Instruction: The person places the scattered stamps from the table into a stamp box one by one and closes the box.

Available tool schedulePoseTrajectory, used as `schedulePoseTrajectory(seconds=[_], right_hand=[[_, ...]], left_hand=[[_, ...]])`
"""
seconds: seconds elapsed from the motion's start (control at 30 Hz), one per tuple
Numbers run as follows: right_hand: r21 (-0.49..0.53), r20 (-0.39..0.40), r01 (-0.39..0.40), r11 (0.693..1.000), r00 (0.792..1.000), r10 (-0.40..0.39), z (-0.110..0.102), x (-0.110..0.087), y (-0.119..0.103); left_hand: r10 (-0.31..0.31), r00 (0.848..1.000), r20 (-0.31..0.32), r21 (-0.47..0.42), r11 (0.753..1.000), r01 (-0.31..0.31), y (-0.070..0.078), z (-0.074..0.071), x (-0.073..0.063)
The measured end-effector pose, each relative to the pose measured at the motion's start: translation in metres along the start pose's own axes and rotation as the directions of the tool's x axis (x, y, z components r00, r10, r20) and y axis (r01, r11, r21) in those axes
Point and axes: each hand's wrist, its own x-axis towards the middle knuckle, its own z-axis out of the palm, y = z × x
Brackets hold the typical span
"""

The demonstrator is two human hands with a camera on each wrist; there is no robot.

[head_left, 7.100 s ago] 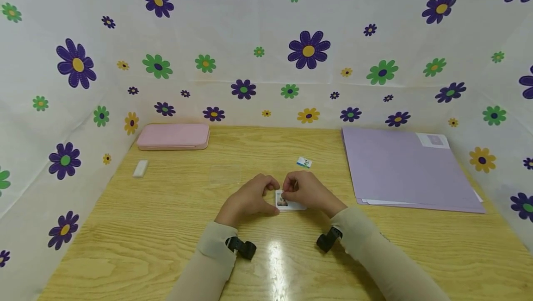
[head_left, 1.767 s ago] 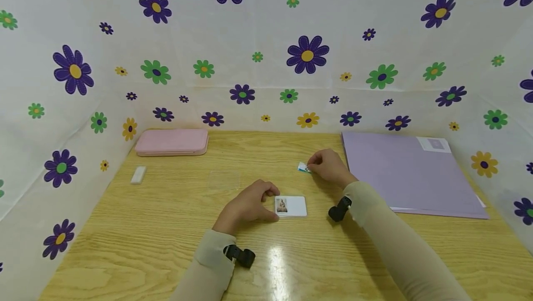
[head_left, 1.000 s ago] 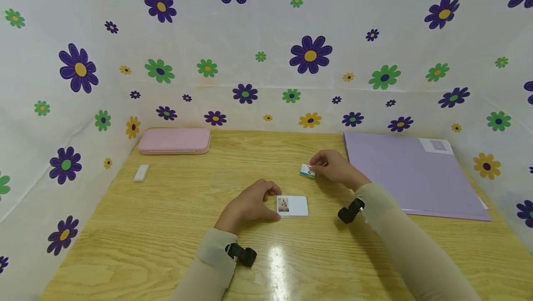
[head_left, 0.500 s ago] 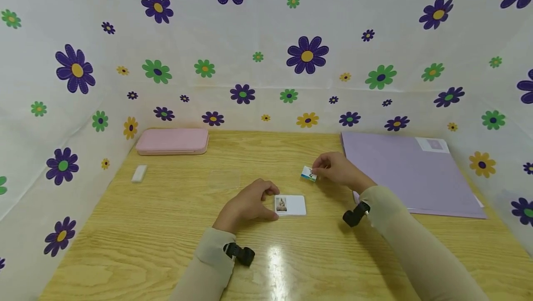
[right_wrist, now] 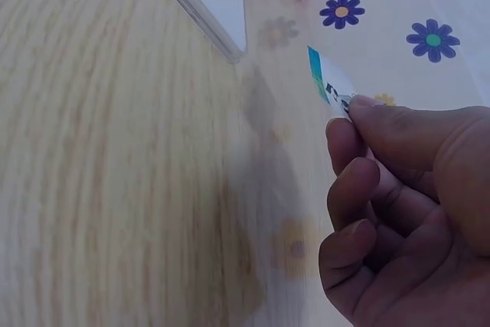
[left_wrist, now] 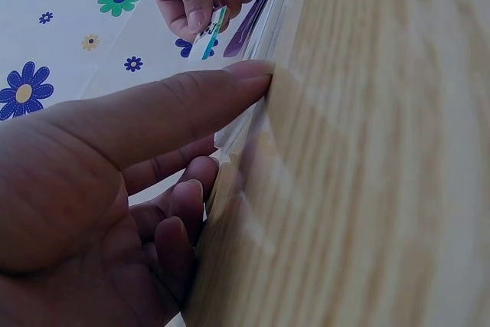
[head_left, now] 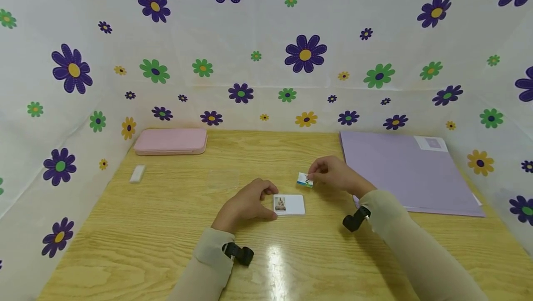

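Observation:
On the table, near the middle of the head view, lies a small flat white case point(head_left: 296, 204) with rounded corners and a clear layered edge. A small brownish picture point(head_left: 280, 204) sits on its left half. My left hand point(head_left: 245, 203) holds the case at its left end, thumb at the near corner and index finger at the far one. My right hand point(head_left: 335, 173) pinches a small printed piece of paper point(head_left: 304, 180), white with a blue-green edge and dark marks, between thumb and index finger. That paper is held above the table, just beyond the case.
A pink pencil case point(head_left: 170, 141) stands at the back left, with a small white block point(head_left: 137, 174) in front of it. A transparent sheet point(head_left: 224, 179) lies left of centre. At the right is a purple folder point(head_left: 408, 171) with white papers showing at its edge.
Earlier, my right hand was over the white case; it then reached to the printed paper, picked it up and brought it nearer the case. My left hand has stayed at the case.

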Motion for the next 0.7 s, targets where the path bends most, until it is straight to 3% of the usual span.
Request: schedulePoseTrajectory(seconds=[0.43,0.7], right_hand=[[0.018,0.053,0.096,0.995,0.994,-0.097,0.017,-0.007,-0.006],[0.023,0.073,0.103,0.994,0.992,-0.105,0.027,-0.011,-0.007]], left_hand=[[0.003,1.0,-0.003,0.001,1.0,-0.003,-0.002,-0.001,0.003],[0.009,1.0,-0.002,0.005,1.0,-0.009,-0.003,0.0,0.003]])
